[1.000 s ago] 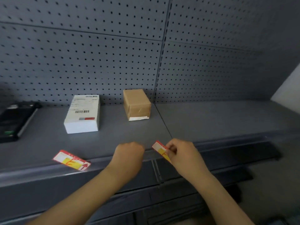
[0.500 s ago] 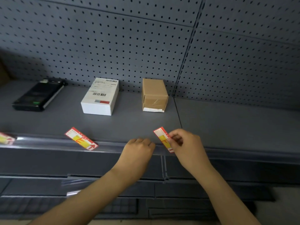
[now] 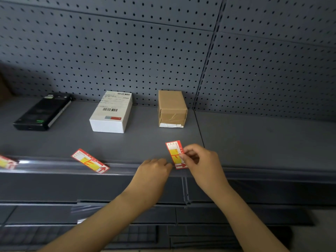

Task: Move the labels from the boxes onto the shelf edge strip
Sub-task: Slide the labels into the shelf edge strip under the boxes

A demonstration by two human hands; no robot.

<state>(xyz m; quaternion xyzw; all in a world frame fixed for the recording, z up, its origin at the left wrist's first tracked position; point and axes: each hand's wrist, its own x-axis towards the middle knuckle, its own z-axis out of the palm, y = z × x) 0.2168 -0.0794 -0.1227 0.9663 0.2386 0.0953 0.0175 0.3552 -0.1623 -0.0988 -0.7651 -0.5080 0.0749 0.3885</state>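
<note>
My right hand [image 3: 200, 160] pinches a red and yellow label [image 3: 175, 153] by its right edge, holding it nearly upright over the shelf edge strip [image 3: 127, 168]. My left hand [image 3: 152, 171] rests with curled fingers on the strip, just left of that label's lower end. A second label [image 3: 90, 160] lies slanted on the strip farther left, and a third label [image 3: 7, 162] shows at the left border. A white box [image 3: 111, 111] and a brown cardboard box [image 3: 171, 108] stand at the back of the shelf.
A black handheld device [image 3: 42, 111] lies at the back left of the grey shelf [image 3: 254, 139]. A perforated grey back panel [image 3: 163, 51] rises behind. Lower shelves [image 3: 54, 215] sit below the strip.
The view has moved closer to the shelf. My right hand has turned the label from slanted to nearly upright and set its lower end at the strip; my left hand stays beside it.
</note>
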